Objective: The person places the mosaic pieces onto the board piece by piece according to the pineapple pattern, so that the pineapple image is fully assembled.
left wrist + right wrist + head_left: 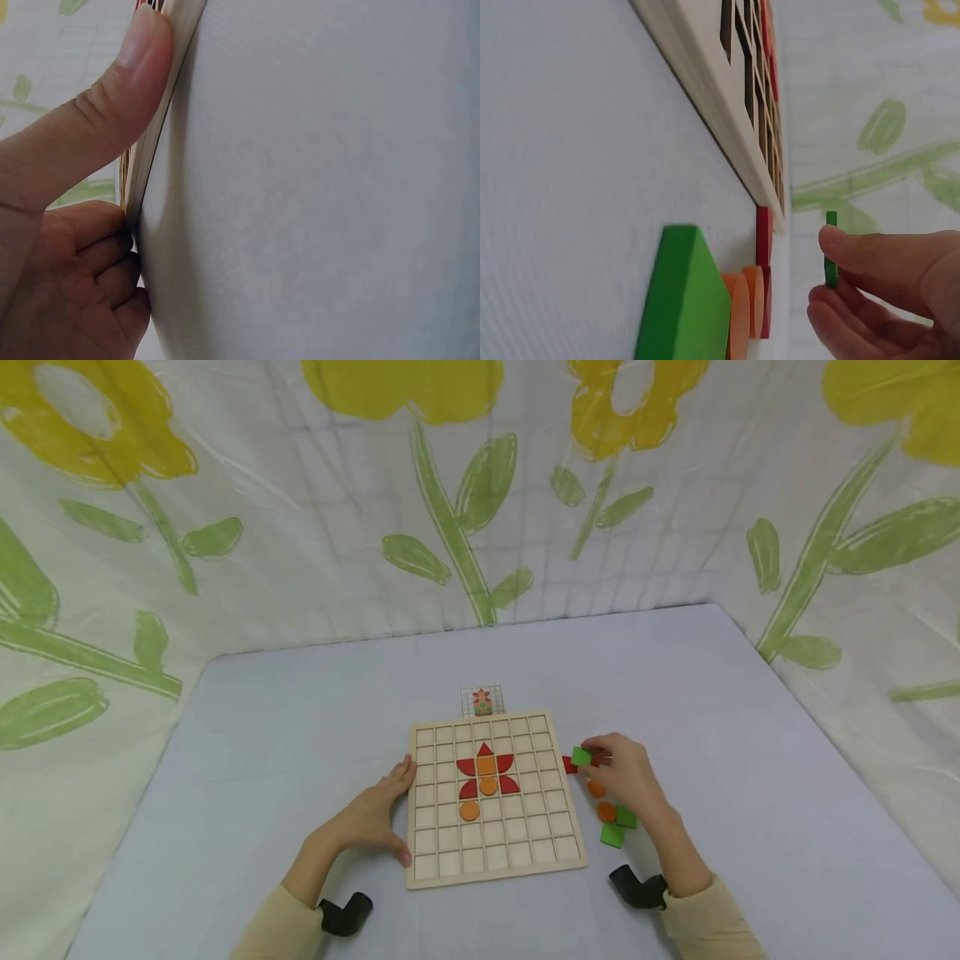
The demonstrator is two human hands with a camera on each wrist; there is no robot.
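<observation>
My left hand [365, 816] rests against the left edge of a wooden grid board [525, 852], thumb near the front corner and fingers farther back. In the left wrist view the thumb [146, 67] lies along the board's side. Just off the board's right edge, my right hand [624, 772] pinches a green square tile [581, 756] between thumb and fingers, held up above the table in the right wrist view. On the board, red pieces [507, 784] with curved edges surround an orange square [487, 766] and an orange disc [488, 786]. A red triangle [485, 749] tops them; another orange disc [469, 811] sits lower left.
Right of the board lie red pieces [569, 765], orange discs [605, 812] and green squares [612, 835]. A small printed pattern card [491, 691] lies behind the board. Black curved wrist mounts [639, 887] sit near both sleeves. A flower-print curtain [315, 527] stands behind the white table [300, 710].
</observation>
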